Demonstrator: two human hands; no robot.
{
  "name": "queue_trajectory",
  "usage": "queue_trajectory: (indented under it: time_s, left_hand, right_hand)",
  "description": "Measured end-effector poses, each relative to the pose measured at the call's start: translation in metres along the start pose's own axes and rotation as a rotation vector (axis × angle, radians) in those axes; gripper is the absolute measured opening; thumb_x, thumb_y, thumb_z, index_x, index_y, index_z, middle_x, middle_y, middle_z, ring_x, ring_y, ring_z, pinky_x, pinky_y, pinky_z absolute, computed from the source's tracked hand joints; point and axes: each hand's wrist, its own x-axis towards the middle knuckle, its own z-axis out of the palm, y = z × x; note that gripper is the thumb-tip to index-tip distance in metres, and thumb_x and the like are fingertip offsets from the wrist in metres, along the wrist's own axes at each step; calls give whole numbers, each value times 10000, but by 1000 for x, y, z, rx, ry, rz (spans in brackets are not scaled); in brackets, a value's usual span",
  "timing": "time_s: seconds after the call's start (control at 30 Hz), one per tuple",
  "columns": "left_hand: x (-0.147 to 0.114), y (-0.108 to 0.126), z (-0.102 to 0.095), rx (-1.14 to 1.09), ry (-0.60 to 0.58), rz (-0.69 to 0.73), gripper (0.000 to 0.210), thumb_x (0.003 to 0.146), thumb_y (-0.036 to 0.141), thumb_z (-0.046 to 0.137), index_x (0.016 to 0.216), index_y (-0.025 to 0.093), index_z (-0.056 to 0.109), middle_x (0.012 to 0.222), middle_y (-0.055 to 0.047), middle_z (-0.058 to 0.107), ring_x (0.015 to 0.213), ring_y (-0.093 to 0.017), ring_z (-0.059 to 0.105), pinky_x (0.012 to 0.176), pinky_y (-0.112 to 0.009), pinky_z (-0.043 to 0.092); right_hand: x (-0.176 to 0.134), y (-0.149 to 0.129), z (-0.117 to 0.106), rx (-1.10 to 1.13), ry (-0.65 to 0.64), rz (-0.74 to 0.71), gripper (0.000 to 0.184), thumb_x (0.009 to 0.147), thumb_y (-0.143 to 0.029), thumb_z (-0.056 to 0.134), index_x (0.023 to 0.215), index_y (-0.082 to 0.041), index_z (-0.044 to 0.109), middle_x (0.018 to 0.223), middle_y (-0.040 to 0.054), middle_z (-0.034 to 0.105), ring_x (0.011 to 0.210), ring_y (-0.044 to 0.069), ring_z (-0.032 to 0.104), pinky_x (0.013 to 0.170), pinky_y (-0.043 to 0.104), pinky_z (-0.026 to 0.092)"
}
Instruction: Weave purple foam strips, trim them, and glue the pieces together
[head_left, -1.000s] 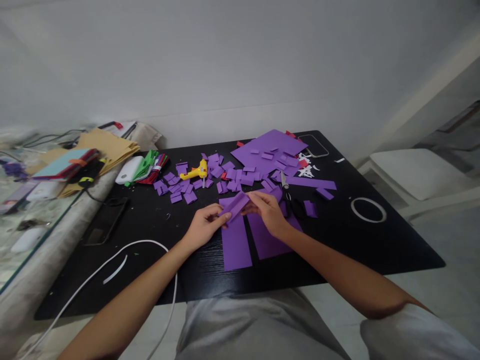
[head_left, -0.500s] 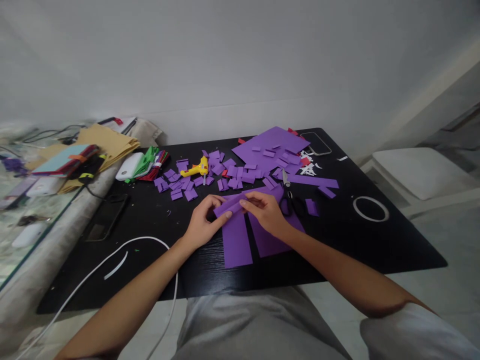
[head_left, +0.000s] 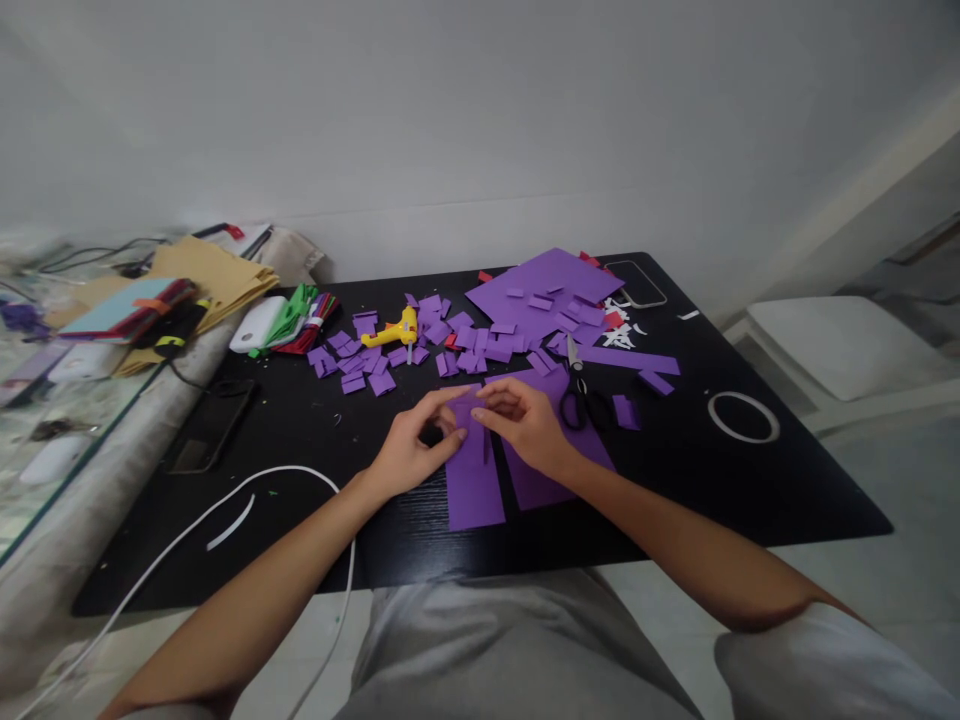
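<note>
My left hand (head_left: 418,440) and my right hand (head_left: 526,422) pinch a narrow purple paper strip (head_left: 475,436) between them, thumbs on its near side. Part of the strip is hidden by the fingers, and its exact fold cannot be made out. Below it, one purple paper sheet (head_left: 475,500) lies flat on the black table. A second purple sheet (head_left: 541,472) lies to its right under my right wrist, a dark gap between the two. Just beyond that wrist rest scissors (head_left: 576,385) with black handles.
Many folded purple paper pieces (head_left: 381,383) are scattered behind my hands, around a yellow glue gun (head_left: 394,330). A larger purple sheet (head_left: 555,275) lies farther back. A tape ring (head_left: 742,417) is at right; a white cable (head_left: 225,500) and a phone (head_left: 211,428) are at left.
The purple paper strip has turned from lying slantwise across both hands to pointing more toward me. My hands stay in nearly the same spot, with the fingers shifted on the paper.
</note>
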Motion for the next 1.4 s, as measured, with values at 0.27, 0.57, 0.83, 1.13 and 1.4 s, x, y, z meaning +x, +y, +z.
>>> queue_trajectory:
  time_s: [0.27, 0.57, 0.83, 1.13, 1.4]
  left_hand:
    - [0, 3, 2, 48, 119, -50, 210, 929, 290, 717, 1103, 193, 781, 901, -52, 772, 743, -138, 689, 702, -240, 559]
    - [1, 1, 5, -91, 192, -143, 168, 857, 311, 797, 969, 186, 786, 779, -28, 773, 624, -122, 678, 606, -223, 561]
    - [0, 2, 4, -80, 233, -159, 175, 830, 318, 825, 942, 184, 809, 791, -35, 784, 632, -122, 690, 614, -222, 568]
    - [-1, 1, 7, -78, 260, -165, 200, 817, 359, 835, 890, 175, 803, 756, -37, 767, 611, -127, 673, 597, -238, 563]
    - [-1, 1, 6, -70, 255, -165, 195, 812, 341, 840, 895, 169, 800, 771, -38, 765, 628, -125, 677, 609, -235, 560]
  right_hand:
    - [-5, 1, 3, 13, -41, -1, 201, 785, -324, 838, 918, -222, 728, 877, 17, 776, 819, 165, 747, 796, 302, 611]
    - [-7, 1, 4, -36, 3, -9, 238, 783, -354, 851, 962, -228, 757, 889, 30, 800, 828, 187, 766, 786, 321, 627]
    - [-7, 2, 4, -26, 11, -2, 258, 772, -398, 865, 925, -217, 764, 875, 32, 800, 807, 182, 759, 791, 324, 625]
    - [-7, 0, 4, -50, 12, -15, 263, 787, -428, 852, 915, -216, 762, 884, 40, 801, 810, 189, 760, 793, 334, 627]
    - [-9, 0, 5, -60, 14, -26, 249, 794, -417, 847, 905, -214, 755, 870, 35, 796, 794, 182, 758, 784, 324, 622]
